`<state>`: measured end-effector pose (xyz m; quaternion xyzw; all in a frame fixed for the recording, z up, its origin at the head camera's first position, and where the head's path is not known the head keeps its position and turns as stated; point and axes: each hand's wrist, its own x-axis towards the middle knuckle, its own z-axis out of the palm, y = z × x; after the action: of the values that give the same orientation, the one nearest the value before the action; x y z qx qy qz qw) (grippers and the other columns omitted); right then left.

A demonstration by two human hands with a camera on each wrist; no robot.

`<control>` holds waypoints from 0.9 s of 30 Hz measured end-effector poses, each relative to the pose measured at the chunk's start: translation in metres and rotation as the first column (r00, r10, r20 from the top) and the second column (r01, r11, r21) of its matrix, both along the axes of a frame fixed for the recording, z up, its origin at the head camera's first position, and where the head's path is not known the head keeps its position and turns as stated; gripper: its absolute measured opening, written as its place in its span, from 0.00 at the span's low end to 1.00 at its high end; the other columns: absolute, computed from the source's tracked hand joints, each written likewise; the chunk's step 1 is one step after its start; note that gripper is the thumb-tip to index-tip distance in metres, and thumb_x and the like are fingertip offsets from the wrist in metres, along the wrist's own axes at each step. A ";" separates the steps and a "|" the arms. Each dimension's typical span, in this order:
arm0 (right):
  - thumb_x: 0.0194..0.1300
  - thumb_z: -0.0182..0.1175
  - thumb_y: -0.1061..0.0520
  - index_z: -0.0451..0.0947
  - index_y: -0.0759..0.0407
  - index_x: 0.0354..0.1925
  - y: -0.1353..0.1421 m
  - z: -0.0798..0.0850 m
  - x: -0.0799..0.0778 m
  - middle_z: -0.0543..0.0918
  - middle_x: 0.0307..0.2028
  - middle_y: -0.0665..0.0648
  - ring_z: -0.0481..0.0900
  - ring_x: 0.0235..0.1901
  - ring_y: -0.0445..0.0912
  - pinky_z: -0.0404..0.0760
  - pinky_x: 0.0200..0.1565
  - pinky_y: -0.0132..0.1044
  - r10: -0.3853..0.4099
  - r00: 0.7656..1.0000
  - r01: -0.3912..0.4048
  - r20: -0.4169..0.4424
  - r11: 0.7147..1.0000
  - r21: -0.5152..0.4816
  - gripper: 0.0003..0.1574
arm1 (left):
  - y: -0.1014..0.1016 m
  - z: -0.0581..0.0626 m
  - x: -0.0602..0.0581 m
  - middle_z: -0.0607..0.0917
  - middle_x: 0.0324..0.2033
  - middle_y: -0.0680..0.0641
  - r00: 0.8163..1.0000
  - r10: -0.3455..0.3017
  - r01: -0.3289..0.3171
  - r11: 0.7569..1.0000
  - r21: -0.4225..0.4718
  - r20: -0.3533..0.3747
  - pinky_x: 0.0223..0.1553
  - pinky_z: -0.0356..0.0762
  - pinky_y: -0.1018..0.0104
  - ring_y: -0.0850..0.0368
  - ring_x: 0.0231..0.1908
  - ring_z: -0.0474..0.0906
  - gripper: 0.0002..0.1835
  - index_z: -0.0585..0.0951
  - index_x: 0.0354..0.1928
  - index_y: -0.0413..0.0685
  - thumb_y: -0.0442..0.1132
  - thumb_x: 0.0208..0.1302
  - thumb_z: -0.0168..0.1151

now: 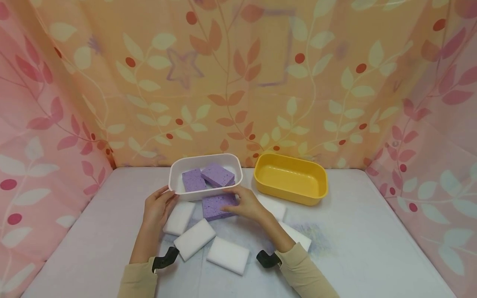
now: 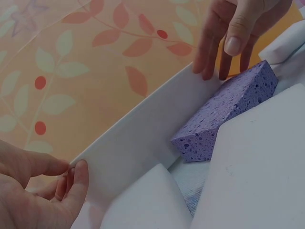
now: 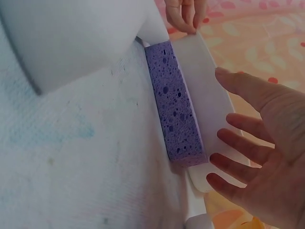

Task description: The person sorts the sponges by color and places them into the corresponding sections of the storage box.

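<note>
My left hand point(image 1: 158, 207) pinches the near left corner of a white plastic tub point(image 1: 193, 195) by its rim. Two purple sponges, one point(image 1: 191, 181) on the left and another point(image 1: 218, 174) on the right, show inside the tub. A third purple sponge point(image 1: 213, 209) lies on the table against the tub's front wall. Over that sponge's right end is my right hand point(image 1: 247, 203), near the tub's right front corner. In the right wrist view its fingers point(image 3: 248, 129) are spread and fairly straight beside the tub wall, gripping nothing; contact with the wall cannot be told.
White sponge blocks lie before the tub: one point(image 1: 179, 218) by my left hand, others point(image 1: 194, 239) point(image 1: 228, 255) nearer me. Two more white blocks, one point(image 1: 275, 207) and one point(image 1: 297, 235), are partly behind my right arm. A yellow tub point(image 1: 287, 194) stands at the right.
</note>
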<state>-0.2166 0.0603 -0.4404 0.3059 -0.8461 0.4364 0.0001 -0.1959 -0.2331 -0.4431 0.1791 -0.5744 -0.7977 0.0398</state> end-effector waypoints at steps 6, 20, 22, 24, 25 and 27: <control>0.57 0.80 0.58 0.82 0.67 0.62 0.003 -0.010 -0.005 0.85 0.59 0.64 0.81 0.61 0.59 0.79 0.67 0.54 0.009 1.000 -0.008 -0.018 1.000 0.011 0.36 | 0.000 0.001 0.000 0.80 0.46 0.49 1.000 0.007 -0.007 1.000 0.011 -0.015 0.53 0.84 0.75 0.68 0.39 0.85 0.33 0.58 0.79 0.27 0.23 0.76 0.55; 0.50 0.84 0.56 0.80 0.71 0.63 0.008 -0.025 -0.013 0.82 0.59 0.68 0.78 0.61 0.61 0.76 0.67 0.54 0.038 0.997 -0.030 -0.060 0.991 0.130 0.45 | 0.002 0.002 0.001 0.77 0.51 0.44 1.000 0.005 -0.004 1.000 0.002 -0.020 0.52 0.84 0.75 0.68 0.39 0.85 0.32 0.58 0.78 0.25 0.23 0.76 0.54; 0.50 0.84 0.57 0.80 0.70 0.63 0.008 -0.026 -0.013 0.82 0.59 0.67 0.77 0.60 0.61 0.75 0.67 0.54 0.032 0.998 -0.025 -0.054 0.990 0.138 0.44 | 0.002 0.001 0.001 0.77 0.51 0.43 1.000 0.006 -0.006 1.000 0.001 -0.020 0.52 0.84 0.75 0.68 0.39 0.85 0.32 0.59 0.78 0.25 0.23 0.76 0.54; 0.50 0.83 0.58 0.80 0.69 0.63 0.008 -0.028 -0.013 0.82 0.59 0.67 0.77 0.60 0.61 0.75 0.66 0.54 0.028 0.999 -0.021 -0.045 0.990 0.136 0.43 | 0.002 0.001 0.001 0.76 0.52 0.42 1.000 0.005 -0.005 1.000 0.000 -0.022 0.52 0.84 0.75 0.68 0.39 0.85 0.32 0.58 0.78 0.25 0.23 0.76 0.54; 0.50 0.83 0.59 0.80 0.69 0.62 0.007 -0.028 -0.013 0.82 0.59 0.67 0.76 0.60 0.61 0.75 0.66 0.54 0.026 0.999 -0.020 -0.041 0.991 0.132 0.43 | 0.002 0.001 0.001 0.76 0.54 0.41 1.000 0.005 -0.005 1.000 -0.001 -0.023 0.52 0.84 0.75 0.68 0.39 0.85 0.32 0.58 0.78 0.25 0.23 0.76 0.54; 0.50 0.83 0.59 0.81 0.69 0.62 0.006 -0.028 -0.013 0.82 0.60 0.66 0.76 0.59 0.60 0.75 0.65 0.53 0.024 0.999 -0.019 -0.041 0.992 0.123 0.42 | 0.001 0.000 0.000 0.74 0.57 0.38 1.000 0.008 -0.008 1.000 -0.001 -0.023 0.52 0.84 0.75 0.68 0.40 0.85 0.32 0.58 0.78 0.25 0.23 0.76 0.53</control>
<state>-0.2299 0.0664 -0.4688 0.3236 -0.8679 0.3769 -0.0057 -0.1957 -0.2323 -0.4431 0.1722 -0.5737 -0.7993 0.0494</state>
